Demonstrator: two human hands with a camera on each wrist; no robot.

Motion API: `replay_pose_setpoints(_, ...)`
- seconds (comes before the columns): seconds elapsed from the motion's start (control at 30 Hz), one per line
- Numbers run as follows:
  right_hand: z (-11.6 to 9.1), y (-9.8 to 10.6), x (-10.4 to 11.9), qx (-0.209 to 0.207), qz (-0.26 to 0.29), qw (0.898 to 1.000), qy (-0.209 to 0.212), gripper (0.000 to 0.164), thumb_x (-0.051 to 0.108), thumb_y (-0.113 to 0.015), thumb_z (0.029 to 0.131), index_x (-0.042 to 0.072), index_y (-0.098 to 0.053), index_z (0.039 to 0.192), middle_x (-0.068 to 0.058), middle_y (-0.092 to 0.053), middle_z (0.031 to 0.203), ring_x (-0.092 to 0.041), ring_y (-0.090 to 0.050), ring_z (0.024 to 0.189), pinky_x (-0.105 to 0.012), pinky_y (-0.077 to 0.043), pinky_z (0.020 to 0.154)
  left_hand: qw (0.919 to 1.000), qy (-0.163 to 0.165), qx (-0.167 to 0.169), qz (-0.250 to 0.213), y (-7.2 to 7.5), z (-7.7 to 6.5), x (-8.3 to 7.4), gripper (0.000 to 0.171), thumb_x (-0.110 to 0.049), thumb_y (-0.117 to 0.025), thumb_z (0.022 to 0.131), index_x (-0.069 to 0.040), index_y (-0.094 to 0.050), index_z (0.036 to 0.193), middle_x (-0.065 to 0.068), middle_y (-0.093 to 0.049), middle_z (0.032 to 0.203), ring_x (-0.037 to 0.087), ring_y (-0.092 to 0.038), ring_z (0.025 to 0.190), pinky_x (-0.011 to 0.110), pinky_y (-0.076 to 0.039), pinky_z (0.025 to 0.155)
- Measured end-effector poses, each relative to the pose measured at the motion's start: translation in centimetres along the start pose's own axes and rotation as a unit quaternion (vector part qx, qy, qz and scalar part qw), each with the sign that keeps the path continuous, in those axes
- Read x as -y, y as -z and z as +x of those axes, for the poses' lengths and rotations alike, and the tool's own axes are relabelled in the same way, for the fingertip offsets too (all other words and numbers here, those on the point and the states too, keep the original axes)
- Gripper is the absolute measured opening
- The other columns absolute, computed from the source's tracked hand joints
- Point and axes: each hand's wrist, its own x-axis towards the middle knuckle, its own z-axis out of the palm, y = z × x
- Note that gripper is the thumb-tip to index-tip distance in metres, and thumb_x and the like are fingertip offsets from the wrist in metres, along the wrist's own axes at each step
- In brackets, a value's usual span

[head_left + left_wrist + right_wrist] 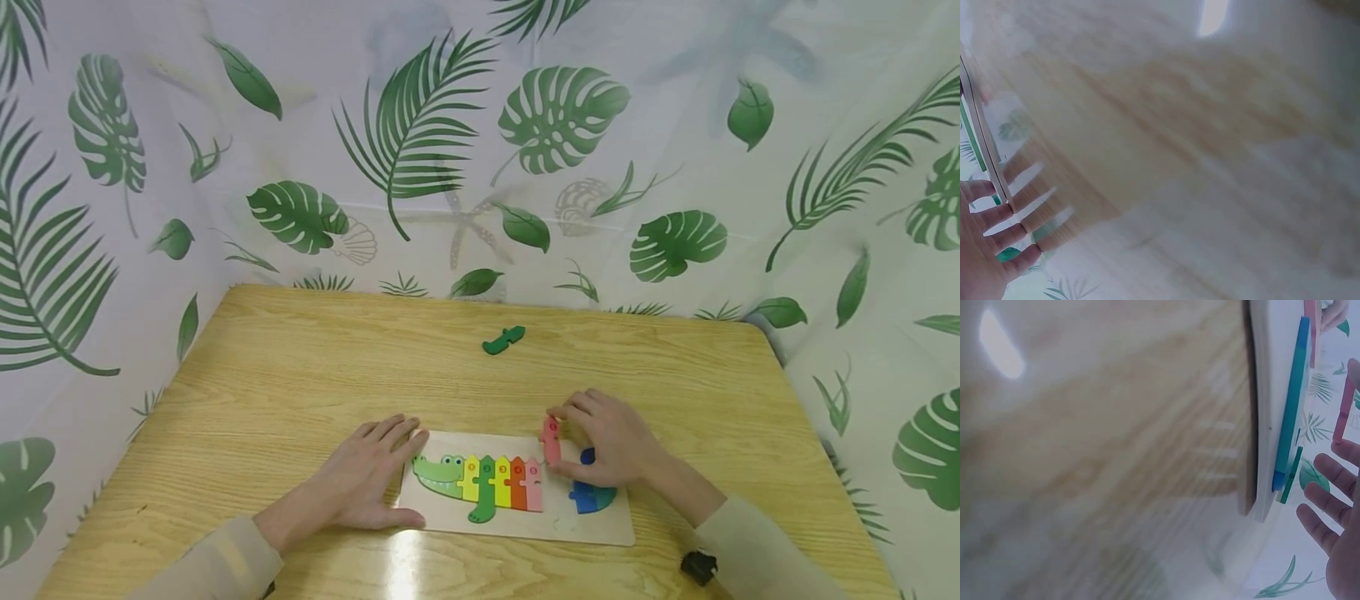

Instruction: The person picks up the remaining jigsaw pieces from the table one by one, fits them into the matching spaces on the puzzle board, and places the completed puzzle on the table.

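Observation:
A wooden crocodile puzzle board (517, 527) lies on the table. Its fitted pieces include a light green head (438, 473), numbered strips in yellow, green, orange-red and pink (533, 487), and a blue tail part (585, 498) set apart to the right. My left hand (367, 475) rests at the board's left end with fingers stretched out. Thumb and fingertips of my right hand (611, 437) pinch a pinkish-red puzzle piece (552, 442) above the gap between the pink strip and the blue part. In the right wrist view the pinched piece (1345, 409) appears edge-on, raised off the board.
A dark green puzzle piece (504, 340) lies farther back on the wooden table (315, 358). Leaf-print curtains (450, 167) stand behind the table and at both sides. A small black object (699, 567) shows by the right sleeve.

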Motion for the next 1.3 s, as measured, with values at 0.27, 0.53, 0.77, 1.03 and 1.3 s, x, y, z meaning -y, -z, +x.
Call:
replay_pose_setpoints(0.27,-0.8,-0.4,0.1,-0.018,0.009,1.000,0.021,0.069,0.070,-0.076,0.082,0.019,-0.073,0.127,0.004,-0.072,0.111,-0.011,-0.060,0.097,-0.030,-0.056,0.079,1.0000,-0.001,-0.004,0.006,0.0,0.0,0.0,0.113,-0.094,-0.047,0.084,-0.013,-0.040,0.163,0.016,-0.044,0.166,0.038,-0.046,0.152,0.055,-0.045,0.120)
replay_pose_setpoints(0.53,-1.5,-0.4,0.5,-0.021,0.009,0.999,0.028,0.068,0.071,-0.076,0.082,0.020,-0.072,0.128,0.006,-0.071,0.111,-0.009,-0.059,0.097,-0.027,-0.055,0.078,1.0000,-0.001,-0.002,0.009,0.0,0.0,0.0,0.113,-0.094,-0.047,0.084,-0.013,-0.040,0.163,0.016,-0.044,0.167,0.038,-0.046,0.152,0.054,-0.045,0.120)
replay_pose_setpoints(0.77,-1.9,-1.0,0.6,-0.022,0.008,0.999,0.043,0.070,0.074,-0.073,0.083,0.020,-0.072,0.128,0.008,-0.071,0.111,-0.008,-0.058,0.096,-0.025,-0.054,0.077,1.0000,0.000,-0.003,0.008,-0.1,0.0,0.0,0.113,-0.094,-0.047,0.084,-0.013,-0.040,0.163,0.016,-0.044,0.167,0.038,-0.046,0.152,0.055,-0.045,0.120)
replay_pose_setpoints(1.03,-2.3,-1.2,0.9,-0.022,0.014,0.998,0.054,0.067,0.073,-0.073,0.084,0.022,-0.072,0.127,0.008,-0.070,0.111,-0.006,-0.056,0.095,-0.023,-0.052,0.076,0.9999,0.001,-0.003,0.012,-0.2,0.1,0.0,0.114,-0.094,-0.046,0.084,-0.013,-0.040,0.163,0.016,-0.044,0.167,0.038,-0.046,0.152,0.055,-0.045,0.120)
replay_pose_setpoints(1.3,-2.7,-1.6,1.1,-0.016,0.012,0.999,0.047,0.067,0.076,-0.071,0.084,0.023,-0.072,0.126,0.010,-0.069,0.111,-0.004,-0.056,0.094,-0.025,-0.053,0.078,0.9999,0.000,-0.005,0.013,-0.2,0.1,-0.1,0.113,-0.094,-0.047,0.084,-0.013,-0.040,0.163,0.016,-0.044,0.167,0.038,-0.046,0.152,0.055,-0.045,0.120)
